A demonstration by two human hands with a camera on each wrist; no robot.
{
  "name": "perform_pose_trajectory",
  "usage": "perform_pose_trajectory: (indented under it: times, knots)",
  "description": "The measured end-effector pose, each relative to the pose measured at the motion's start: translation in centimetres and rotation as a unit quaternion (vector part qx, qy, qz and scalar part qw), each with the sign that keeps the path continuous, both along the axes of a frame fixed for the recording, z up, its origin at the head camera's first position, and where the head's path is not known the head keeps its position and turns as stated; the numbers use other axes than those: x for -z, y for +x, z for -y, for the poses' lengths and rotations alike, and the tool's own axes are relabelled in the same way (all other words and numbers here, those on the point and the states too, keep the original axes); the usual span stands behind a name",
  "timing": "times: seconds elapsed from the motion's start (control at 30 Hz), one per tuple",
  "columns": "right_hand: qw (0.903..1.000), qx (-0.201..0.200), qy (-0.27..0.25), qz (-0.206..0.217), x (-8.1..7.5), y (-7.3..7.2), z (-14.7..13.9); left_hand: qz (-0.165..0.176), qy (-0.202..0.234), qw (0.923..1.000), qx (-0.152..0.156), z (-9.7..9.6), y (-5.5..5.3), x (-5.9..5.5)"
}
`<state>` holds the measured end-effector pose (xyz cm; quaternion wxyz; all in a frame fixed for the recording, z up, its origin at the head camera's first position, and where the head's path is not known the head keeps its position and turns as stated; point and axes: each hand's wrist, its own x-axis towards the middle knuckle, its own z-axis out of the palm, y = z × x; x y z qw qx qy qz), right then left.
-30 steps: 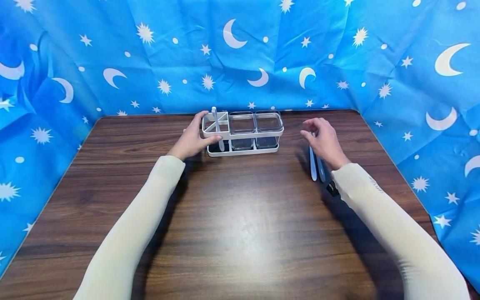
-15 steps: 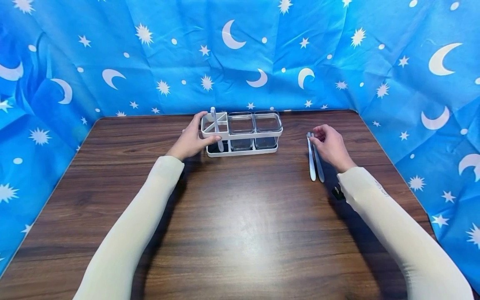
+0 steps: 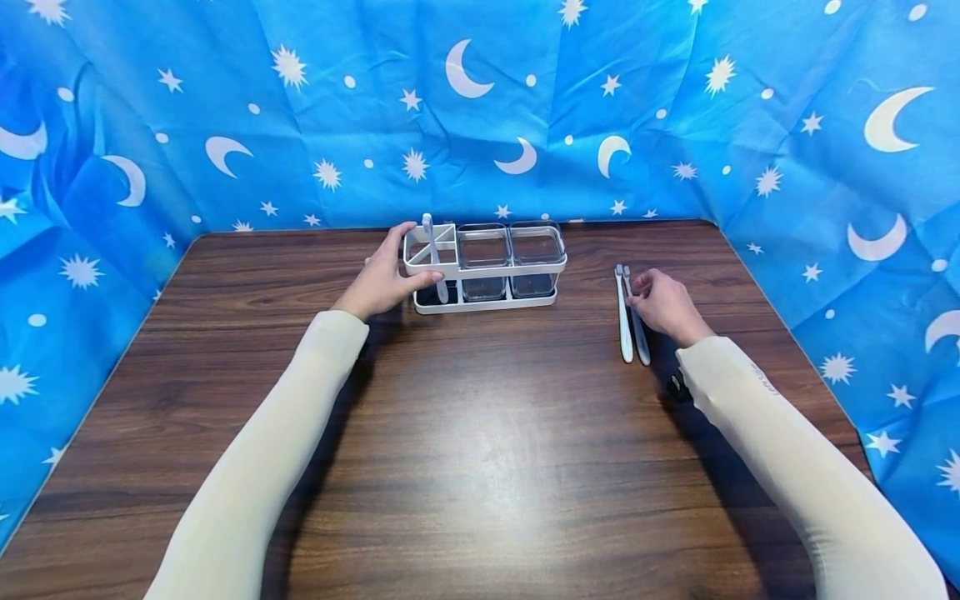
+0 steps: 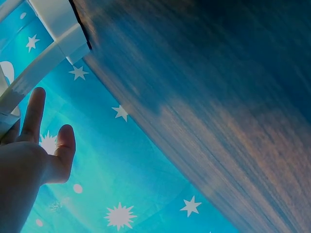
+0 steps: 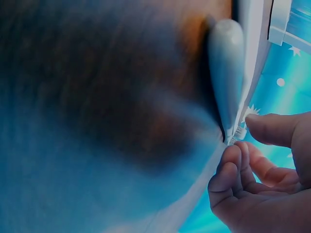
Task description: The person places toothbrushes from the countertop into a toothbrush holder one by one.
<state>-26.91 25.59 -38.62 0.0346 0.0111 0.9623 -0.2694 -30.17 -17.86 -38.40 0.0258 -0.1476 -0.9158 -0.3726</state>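
My right hand (image 3: 663, 304) curled its fingers onto the right one of two toothbrushes (image 3: 636, 317) lying on the table (image 3: 480, 433) right of centre; a firm mid-handle pinch seemed best. Farther left, my left hand (image 3: 378, 283) gripped the white rack (image 3: 483, 265), steadying it.

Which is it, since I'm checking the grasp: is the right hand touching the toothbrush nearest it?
Touching. In the head view the right hand's fingertips lie on the nearer toothbrush; the wrist view agrees.

path rack (image 3: 486, 267) to toothbrushes (image 3: 630, 317): bare table (image 3: 480, 433) | obstacles: rack only
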Motion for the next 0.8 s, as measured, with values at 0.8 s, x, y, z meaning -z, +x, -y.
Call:
perform_pose_trajectory:
  times: [0.8]
  knots:
    - [0.9981,0.009,0.046,0.040,0.30,-0.18,-0.20,0.005,0.001,1.0000,0.001,-0.09,0.43,-0.48]
